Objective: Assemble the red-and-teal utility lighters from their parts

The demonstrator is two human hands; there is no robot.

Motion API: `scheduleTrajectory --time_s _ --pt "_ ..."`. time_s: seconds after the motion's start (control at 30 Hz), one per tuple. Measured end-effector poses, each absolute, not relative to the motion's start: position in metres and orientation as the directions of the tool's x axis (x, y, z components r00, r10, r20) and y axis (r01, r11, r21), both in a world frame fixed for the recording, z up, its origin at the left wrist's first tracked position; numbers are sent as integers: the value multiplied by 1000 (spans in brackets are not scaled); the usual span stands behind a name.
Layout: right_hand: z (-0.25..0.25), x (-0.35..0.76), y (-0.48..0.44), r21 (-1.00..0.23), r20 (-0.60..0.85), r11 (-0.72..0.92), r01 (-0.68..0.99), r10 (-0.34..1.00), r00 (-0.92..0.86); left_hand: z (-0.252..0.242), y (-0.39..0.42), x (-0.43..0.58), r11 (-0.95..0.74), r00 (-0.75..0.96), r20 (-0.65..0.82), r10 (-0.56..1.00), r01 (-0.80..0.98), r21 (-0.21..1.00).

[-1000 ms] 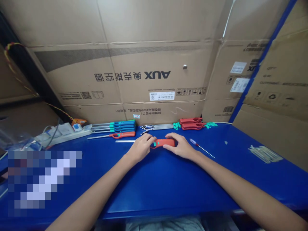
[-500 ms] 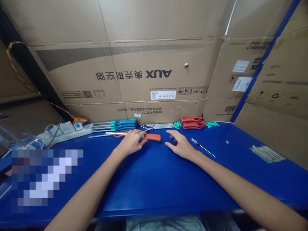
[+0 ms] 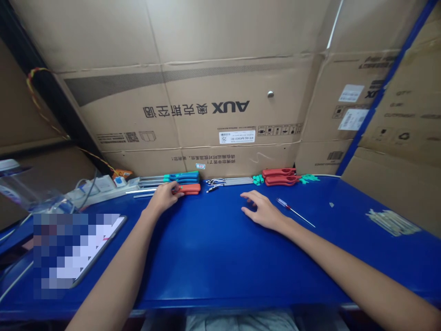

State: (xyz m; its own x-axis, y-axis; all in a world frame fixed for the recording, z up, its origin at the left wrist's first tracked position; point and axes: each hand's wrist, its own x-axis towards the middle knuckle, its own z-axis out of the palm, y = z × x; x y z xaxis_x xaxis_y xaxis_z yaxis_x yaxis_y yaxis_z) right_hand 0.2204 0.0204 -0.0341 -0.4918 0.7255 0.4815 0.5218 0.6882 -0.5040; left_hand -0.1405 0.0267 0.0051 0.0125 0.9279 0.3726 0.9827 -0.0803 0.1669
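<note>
My left hand (image 3: 166, 197) has its fingers closed around the orange-red handle of a long-nosed lighter (image 3: 190, 188). A metal tube (image 3: 136, 191) sticks out to the left of that hand. Another orange-red lighter appears to lie directly beneath, mostly covered. Just behind is a stack of blue lighters (image 3: 184, 176) with green parts and long metal tubes. My right hand (image 3: 259, 209) hovers over the blue table, fingers curved and apart, holding nothing. Right of it lies a screwdriver (image 3: 292, 211) with a thin shaft.
Metal tubes with wires (image 3: 234, 181), green pieces (image 3: 257, 179), red lighter shells (image 3: 279, 177) and green triggers (image 3: 309, 179) line the back cardboard wall (image 3: 206, 82). Pale sticks (image 3: 392, 222) lie right. A phone (image 3: 103, 243), power strip (image 3: 93, 195) and bottle (image 3: 20, 184) are left.
My left hand has carried the orange-red lighter to the left, beside the blue stack. My right hand stays open in about the same place. The view has shifted slightly.
</note>
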Motion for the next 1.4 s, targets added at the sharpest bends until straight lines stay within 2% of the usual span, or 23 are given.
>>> scheduleTrajectory --time_s 0.57,0.97,1.17,1.4 --pt "-32 222 21 -481 418 680 554 733 -536 -6 37 -157 -99 0 349 937 959 267" --pt "-32 223 20 -459 395 679 574 734 -552 -6 37 -154 -76 -16 383 924 972 224" --pt "-32 223 21 -461 381 678 573 734 -563 -6 38 -157 -70 -1 349 937 979 192" --pt "-32 223 21 -452 380 682 574 730 -568 -4 38 -157 -48 -20 306 952 975 215"
